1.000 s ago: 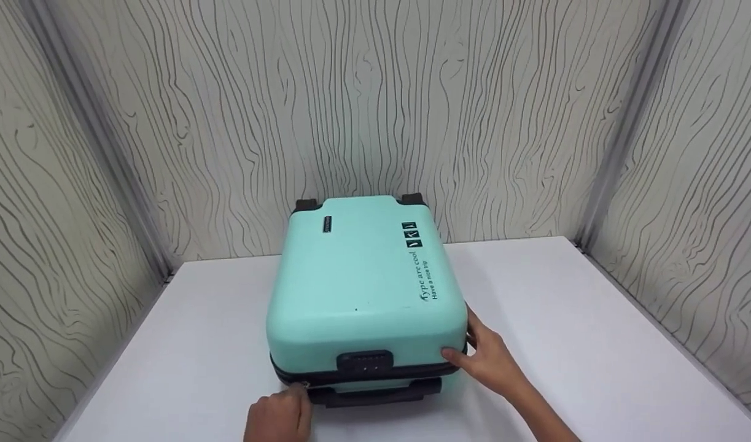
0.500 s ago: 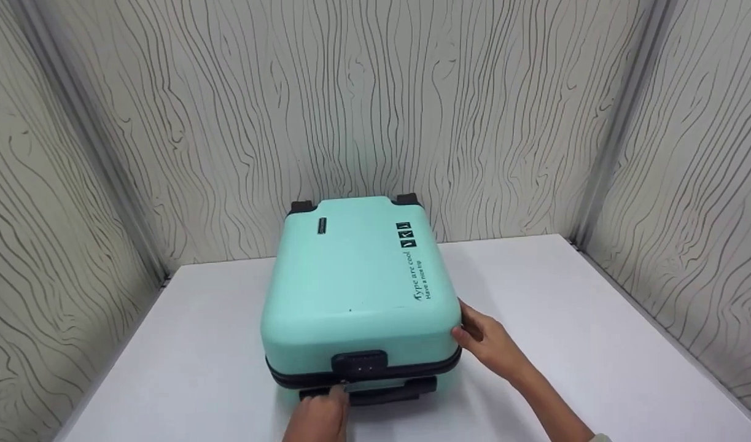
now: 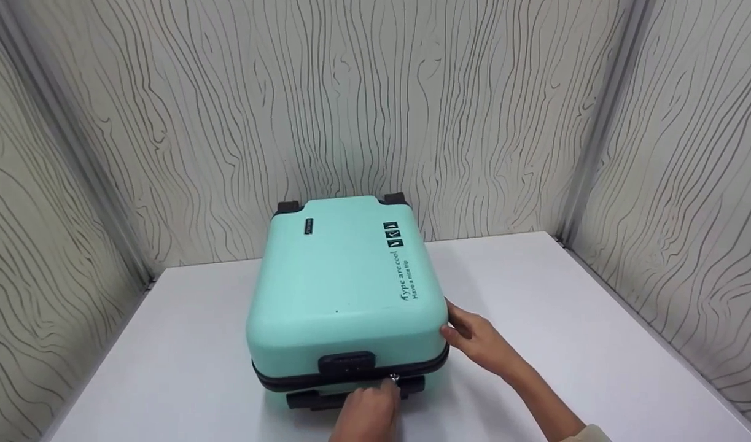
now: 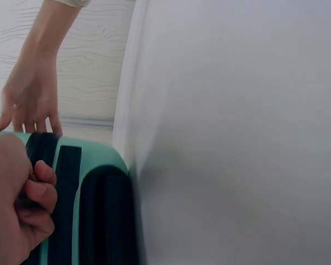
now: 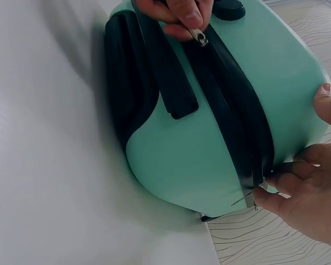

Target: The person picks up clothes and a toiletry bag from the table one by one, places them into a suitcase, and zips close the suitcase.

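Note:
A mint-green hard-shell suitcase [image 3: 344,264] lies flat on the white table, its dark carry handle [image 3: 301,400] toward me. At the front seam, just right of the dark lock [image 3: 347,363], my left hand [image 3: 369,412] pinches a metal zipper pull [image 5: 198,36]. Its curled fingers show in the left wrist view. My right hand [image 3: 482,344] rests on the suitcase's right front corner. Its thumb [image 5: 323,102] touches the shell, while the other fingers lie along the side near the dark zipper band [image 5: 248,121]. The left wrist view shows those fingers extended.
Pale wood-grain-patterned panels [image 3: 338,110] enclose the back and both sides of the table [image 3: 535,294]. Two dark wheels [image 3: 395,198] of the suitcase face the back panel.
My left hand has moved rightward along the front seam with the zipper pull, from left of the lock to right of it. The right hand keeps to the right corner.

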